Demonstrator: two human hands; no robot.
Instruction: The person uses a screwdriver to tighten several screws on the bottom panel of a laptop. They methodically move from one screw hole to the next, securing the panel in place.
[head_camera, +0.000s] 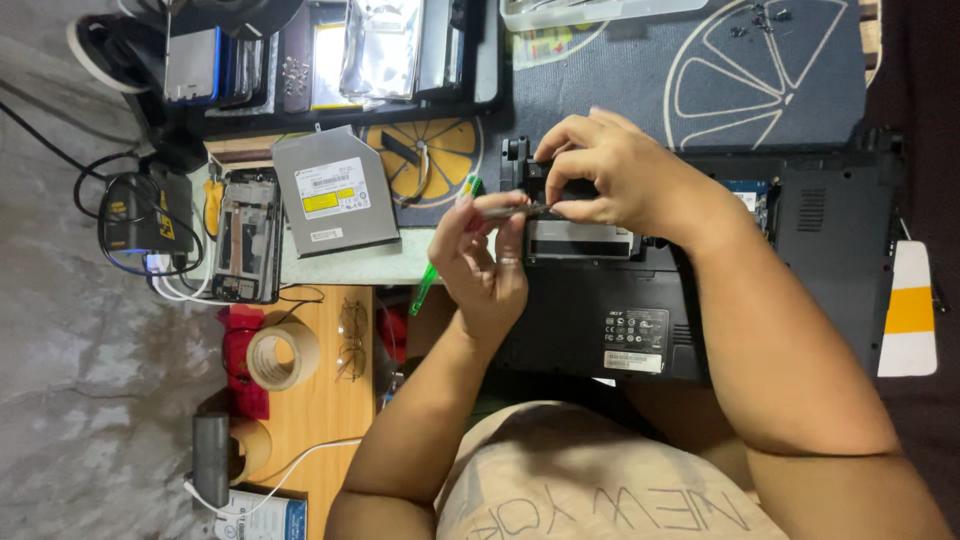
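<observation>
The laptop lay underside up. The right hand braced it at twelve o'clock; the left hand pinched a thin tool, drive set aside at nine.

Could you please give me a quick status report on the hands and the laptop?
Left hand pinching a slim tool. Right hand pressing on the upturned black laptop. Optical drive lies clear, to the left.

Evenly lit from overhead, moderately bright. Glare on the foil bags at top. Soft shadows only. Sharp at centre, slightly soft toward the dim right edge.
</observation>
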